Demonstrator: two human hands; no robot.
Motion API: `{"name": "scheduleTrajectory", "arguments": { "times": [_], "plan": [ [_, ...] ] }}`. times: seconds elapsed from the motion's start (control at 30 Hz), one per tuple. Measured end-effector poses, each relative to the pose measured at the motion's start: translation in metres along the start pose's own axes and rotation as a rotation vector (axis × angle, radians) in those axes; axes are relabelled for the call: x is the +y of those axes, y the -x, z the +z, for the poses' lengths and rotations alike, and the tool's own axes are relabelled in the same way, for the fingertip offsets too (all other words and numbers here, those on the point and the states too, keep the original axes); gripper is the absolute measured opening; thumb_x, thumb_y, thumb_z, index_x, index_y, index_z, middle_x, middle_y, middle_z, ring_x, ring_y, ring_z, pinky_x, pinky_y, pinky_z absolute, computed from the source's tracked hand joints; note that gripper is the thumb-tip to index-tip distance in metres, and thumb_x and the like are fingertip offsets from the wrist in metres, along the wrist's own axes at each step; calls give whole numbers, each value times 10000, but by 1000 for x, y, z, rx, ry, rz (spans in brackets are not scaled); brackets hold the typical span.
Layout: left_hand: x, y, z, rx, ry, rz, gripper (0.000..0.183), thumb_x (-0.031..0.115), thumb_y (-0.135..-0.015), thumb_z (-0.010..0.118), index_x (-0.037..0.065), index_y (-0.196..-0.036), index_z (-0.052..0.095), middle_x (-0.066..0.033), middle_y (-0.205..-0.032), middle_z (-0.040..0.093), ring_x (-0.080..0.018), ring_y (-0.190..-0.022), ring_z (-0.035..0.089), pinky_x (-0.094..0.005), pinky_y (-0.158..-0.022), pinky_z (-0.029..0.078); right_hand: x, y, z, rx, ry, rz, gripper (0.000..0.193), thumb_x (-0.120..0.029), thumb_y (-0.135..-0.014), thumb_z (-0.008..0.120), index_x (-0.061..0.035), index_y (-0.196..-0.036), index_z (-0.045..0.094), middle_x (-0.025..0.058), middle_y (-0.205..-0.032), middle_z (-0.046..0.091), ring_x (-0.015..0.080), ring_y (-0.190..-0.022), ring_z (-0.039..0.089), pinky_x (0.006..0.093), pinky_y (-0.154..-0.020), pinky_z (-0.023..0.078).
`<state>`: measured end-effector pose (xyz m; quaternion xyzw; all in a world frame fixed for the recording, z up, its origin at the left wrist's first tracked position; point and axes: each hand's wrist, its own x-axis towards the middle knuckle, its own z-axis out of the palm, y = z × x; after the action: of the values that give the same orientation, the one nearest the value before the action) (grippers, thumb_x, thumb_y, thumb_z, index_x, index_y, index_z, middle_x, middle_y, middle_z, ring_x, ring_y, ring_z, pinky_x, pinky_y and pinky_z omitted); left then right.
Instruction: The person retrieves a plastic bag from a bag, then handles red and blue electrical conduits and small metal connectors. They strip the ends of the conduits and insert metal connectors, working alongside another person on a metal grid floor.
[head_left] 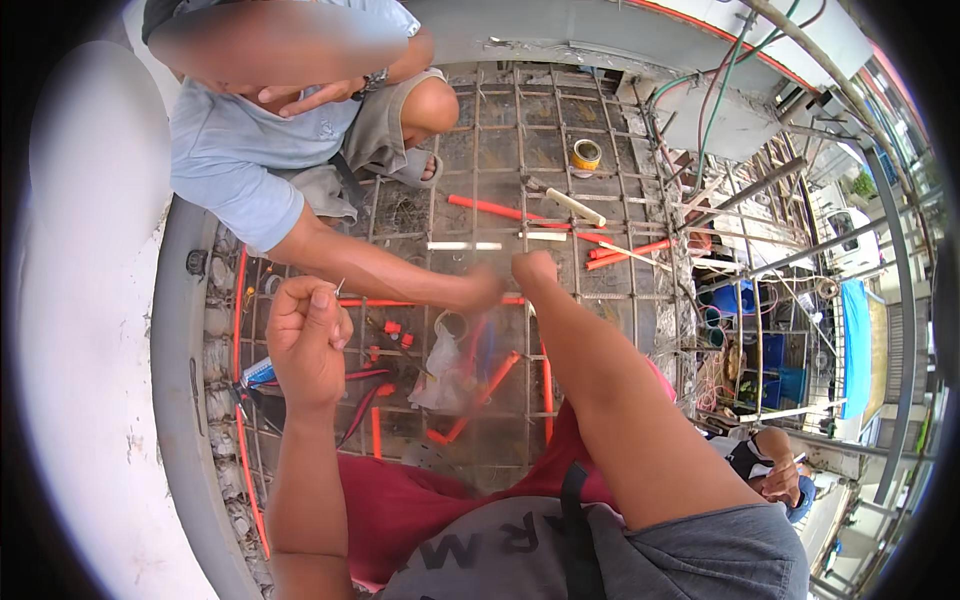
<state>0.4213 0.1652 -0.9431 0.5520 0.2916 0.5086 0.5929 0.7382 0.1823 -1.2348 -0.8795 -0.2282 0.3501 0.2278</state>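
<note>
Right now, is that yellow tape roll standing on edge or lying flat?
Lying flat: the tape roll rests on the rebar grid with its round hole facing up.

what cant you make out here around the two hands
- Left hand, head view: closed in a fist; a thin metal tip shows above the fingers, the rest is hidden inside the fist.
- Right hand, head view: seen from the back and slightly blurred, so any held thing is hidden.
- Co-worker's hand, head view: motion-blurred, grip unreadable.
- Clear plastic bag, head view: contents blurred.
- Yellow roll, head view: too small to identify.
</note>
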Motion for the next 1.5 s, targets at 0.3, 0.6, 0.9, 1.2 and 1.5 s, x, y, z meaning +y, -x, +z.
{"name": "scheduleTrajectory", "arguments": {
  "times": [0.3, 0.6, 0.9, 1.2, 1.5],
  "plan": [
    [16, 6, -67, -30, 122, -127, 103, 146, -1113, 624, 44, -1111, 607, 17, -783, 526, -66, -649, 444, -261, -600, 387, 57, 89, 173, -286, 172, 89, 622, -452, -908, 734, 83, -1226, 730, 293, -1284, 739, 419, -1215, 728, 465, -1022, 589],
    [34, -2, -109, -64, 256, -154, 128, 184, -1103, 656, 58, -1083, 656, 24, -796, 566, -50, -674, 443, -240, -621, 375, 44, 119, 204, 84, -40, 71, 780, -625, -1008, 562, 95, -1291, 661, 319, -1230, 733, 450, -1179, 718, 512, -1000, 574],
    [49, -19, -120, -40, 348, -112, 114, 165, -1109, 642, 61, -1069, 665, 33, -752, 529, -53, -644, 422, -242, -606, 372, -38, 152, 64, -19, -1266, 345, 374, -382, -1087, 577, -9, -1104, 593, 135, -809, 614, 301, -664, 628, 453, -614, 562],
    [49, -31, -96, -86, 324, -52, 156, 210, -1096, 656, 59, -1067, 628, 46, -796, 482, -52, -667, 418, -233, -585, 349, -111, 318, -109, -723, -307, -566, 347, -194, -1116, 594, -43, -1428, 599, 60, -1176, 718, 136, -956, 687, 342, -795, 576],
    [50, -6, -58, -131, 177, -92, 125, 176, -1101, 632, 65, -1045, 642, 48, -764, 515, -35, -619, 406, -222, -560, 330, -121, 337, -138, -960, -212, -683, 373, -278, -1139, 575, -48, -1432, 591, 71, -1247, 669, 156, -1090, 666, 368, -935, 615]
  ]
}}
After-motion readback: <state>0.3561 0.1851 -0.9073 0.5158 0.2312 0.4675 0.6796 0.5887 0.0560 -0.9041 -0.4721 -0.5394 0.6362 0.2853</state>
